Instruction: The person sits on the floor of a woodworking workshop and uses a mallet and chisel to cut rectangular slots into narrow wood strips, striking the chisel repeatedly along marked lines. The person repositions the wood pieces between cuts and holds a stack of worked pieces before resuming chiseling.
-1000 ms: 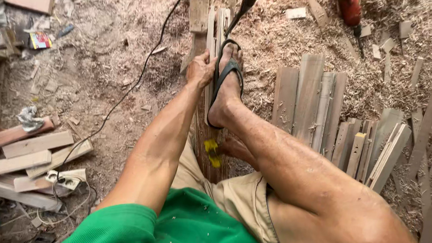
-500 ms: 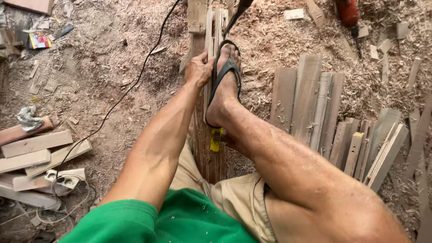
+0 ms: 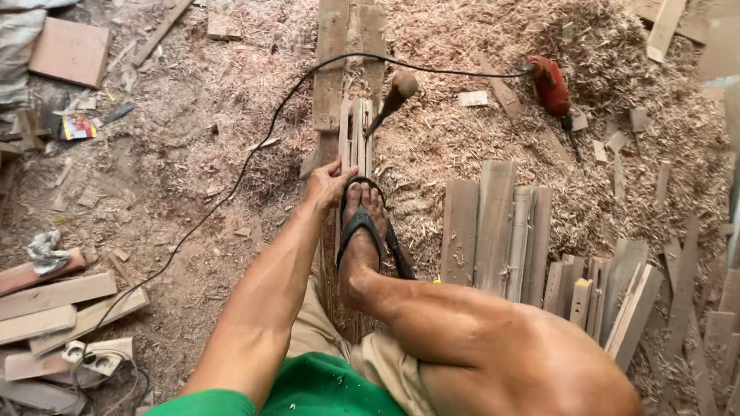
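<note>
Your left hand (image 3: 329, 184) sits at the centre of the frame, fingers curled onto the edge of the upright wooden slats (image 3: 355, 141), right beside your sandalled foot (image 3: 362, 233) that presses on the same bundle. Your right hand is out of view. A red power drill (image 3: 552, 87) lies in the shavings at upper right.

We see a dirt floor (image 3: 180, 183) covered with sawdust and wood shavings (image 3: 477, 38). On it lie a row of grey wooden slats (image 3: 496, 226), a red electric drill (image 3: 552, 87) with its black cable (image 3: 247, 165), a white power strip (image 3: 93, 354), stacked planks (image 3: 32, 318) and a square board (image 3: 71, 51).
</note>
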